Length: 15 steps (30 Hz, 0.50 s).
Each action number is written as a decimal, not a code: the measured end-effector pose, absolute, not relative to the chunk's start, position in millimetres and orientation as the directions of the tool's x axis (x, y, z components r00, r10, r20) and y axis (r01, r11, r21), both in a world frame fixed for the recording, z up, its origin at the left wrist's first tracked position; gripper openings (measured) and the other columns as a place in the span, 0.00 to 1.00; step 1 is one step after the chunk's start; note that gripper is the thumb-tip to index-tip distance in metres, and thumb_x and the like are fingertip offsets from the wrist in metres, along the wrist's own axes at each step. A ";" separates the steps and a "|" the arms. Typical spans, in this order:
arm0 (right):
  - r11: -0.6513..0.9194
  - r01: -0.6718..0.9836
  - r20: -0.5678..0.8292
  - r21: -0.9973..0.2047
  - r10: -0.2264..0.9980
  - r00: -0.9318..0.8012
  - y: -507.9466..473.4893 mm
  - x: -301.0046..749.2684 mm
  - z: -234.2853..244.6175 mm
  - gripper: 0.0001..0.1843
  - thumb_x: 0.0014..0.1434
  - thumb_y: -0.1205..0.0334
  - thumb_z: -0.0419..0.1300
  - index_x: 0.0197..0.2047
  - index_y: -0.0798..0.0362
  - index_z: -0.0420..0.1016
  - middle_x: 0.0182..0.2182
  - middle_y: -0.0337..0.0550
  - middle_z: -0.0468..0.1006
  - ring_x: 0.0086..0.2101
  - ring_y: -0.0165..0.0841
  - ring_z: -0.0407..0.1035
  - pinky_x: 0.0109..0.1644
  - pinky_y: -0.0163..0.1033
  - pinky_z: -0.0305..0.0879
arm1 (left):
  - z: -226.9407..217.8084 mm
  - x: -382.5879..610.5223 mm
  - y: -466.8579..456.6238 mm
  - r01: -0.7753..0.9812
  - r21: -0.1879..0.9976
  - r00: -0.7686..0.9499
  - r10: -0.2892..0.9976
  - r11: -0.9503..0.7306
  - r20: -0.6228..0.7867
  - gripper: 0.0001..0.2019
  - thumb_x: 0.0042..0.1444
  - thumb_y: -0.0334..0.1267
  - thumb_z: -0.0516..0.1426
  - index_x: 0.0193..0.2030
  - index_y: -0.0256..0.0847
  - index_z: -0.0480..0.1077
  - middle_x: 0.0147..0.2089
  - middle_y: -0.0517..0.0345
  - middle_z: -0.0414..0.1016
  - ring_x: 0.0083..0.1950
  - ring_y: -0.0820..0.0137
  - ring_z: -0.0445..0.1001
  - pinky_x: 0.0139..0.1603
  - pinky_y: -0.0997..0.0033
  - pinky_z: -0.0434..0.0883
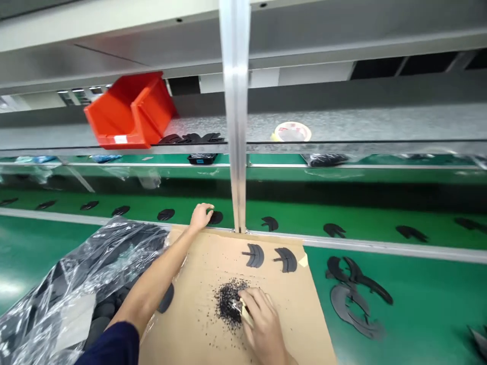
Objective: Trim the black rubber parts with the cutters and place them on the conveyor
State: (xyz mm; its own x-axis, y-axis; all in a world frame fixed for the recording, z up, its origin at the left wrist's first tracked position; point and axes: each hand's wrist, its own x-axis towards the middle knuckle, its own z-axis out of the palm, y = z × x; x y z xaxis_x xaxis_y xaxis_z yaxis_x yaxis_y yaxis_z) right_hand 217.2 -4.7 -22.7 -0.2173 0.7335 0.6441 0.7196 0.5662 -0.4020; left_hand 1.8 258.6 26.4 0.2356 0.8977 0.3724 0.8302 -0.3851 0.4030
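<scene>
My left hand [200, 215] reaches forward over the cardboard sheet [198, 274] and rests its fingers on a flat black piece [216, 218] lying on the green conveyor belt [304, 215]. My right hand [262, 322] is closed near the sheet's front, pinching a small pale tool I cannot name, its tip in a pile of black scraps [227, 302]. Two black fan-shaped pieces [254, 255] [286, 259] lie on the cardboard beyond the pile.
A clear plastic bag [76, 284] of black parts lies at the left. Loose black offcuts [355, 296] lie at the right on the green bench. Several black pieces ride the belt. A metal post [236, 116] rises ahead; an orange bin [131, 111] and tape roll [291, 132] sit on the shelf.
</scene>
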 end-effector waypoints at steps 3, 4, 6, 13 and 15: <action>0.540 0.723 0.587 -0.431 0.776 -0.230 -9.4 214.2 -24.9 0.25 0.54 0.81 0.52 0.51 0.51 0.71 0.39 0.45 0.77 0.37 0.37 0.71 0.40 0.43 0.68 | 24.0 13.1 229.5 0.793 0.358 0.338 0.845 -0.492 0.414 0.16 0.71 0.34 0.45 0.47 0.33 0.73 0.46 0.41 0.77 0.50 0.59 0.74 0.55 0.51 0.71; 0.531 0.726 0.563 -0.437 0.791 -0.240 -10.7 213.1 -26.1 0.24 0.54 0.80 0.52 0.51 0.52 0.70 0.39 0.45 0.77 0.37 0.38 0.70 0.40 0.43 0.67 | 22.6 21.2 217.9 0.766 0.345 0.401 0.822 -0.542 0.404 0.15 0.71 0.35 0.46 0.47 0.34 0.74 0.45 0.42 0.77 0.50 0.59 0.74 0.55 0.52 0.71; 0.519 0.731 0.511 -0.443 0.816 -0.270 -12.5 211.2 -28.7 0.24 0.54 0.80 0.54 0.52 0.52 0.70 0.38 0.45 0.76 0.37 0.38 0.68 0.41 0.43 0.65 | 18.5 45.4 195.7 0.691 0.331 0.541 0.764 -0.642 0.352 0.13 0.69 0.38 0.50 0.46 0.37 0.75 0.46 0.45 0.78 0.50 0.60 0.74 0.55 0.56 0.72; 0.562 0.718 0.400 -0.409 0.818 -0.413 -12.9 213.1 -31.9 0.19 0.57 0.75 0.57 0.51 0.51 0.71 0.36 0.43 0.74 0.37 0.37 0.65 0.44 0.43 0.61 | 14.2 162.9 196.0 0.640 0.368 0.695 0.712 -0.674 0.096 0.12 0.68 0.39 0.55 0.53 0.39 0.74 0.62 0.45 0.72 0.65 0.58 0.68 0.65 0.54 0.68; 0.568 0.722 0.391 -0.395 0.815 -0.427 -13.5 214.3 -31.0 0.18 0.57 0.75 0.57 0.49 0.51 0.71 0.35 0.43 0.74 0.37 0.38 0.64 0.43 0.43 0.60 | 17.9 183.2 210.9 0.716 0.366 0.634 0.773 -0.594 0.014 0.15 0.67 0.41 0.57 0.57 0.37 0.71 0.61 0.45 0.71 0.61 0.57 0.71 0.61 0.49 0.71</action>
State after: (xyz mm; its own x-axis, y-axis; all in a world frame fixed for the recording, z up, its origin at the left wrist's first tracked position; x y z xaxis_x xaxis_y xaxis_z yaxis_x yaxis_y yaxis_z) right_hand 214.3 -13.5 -31.0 -0.4275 0.8150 0.3913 0.7219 0.5683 -0.3948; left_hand 183.2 210.9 17.9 0.6340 0.7732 0.0140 0.7164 -0.5940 0.3659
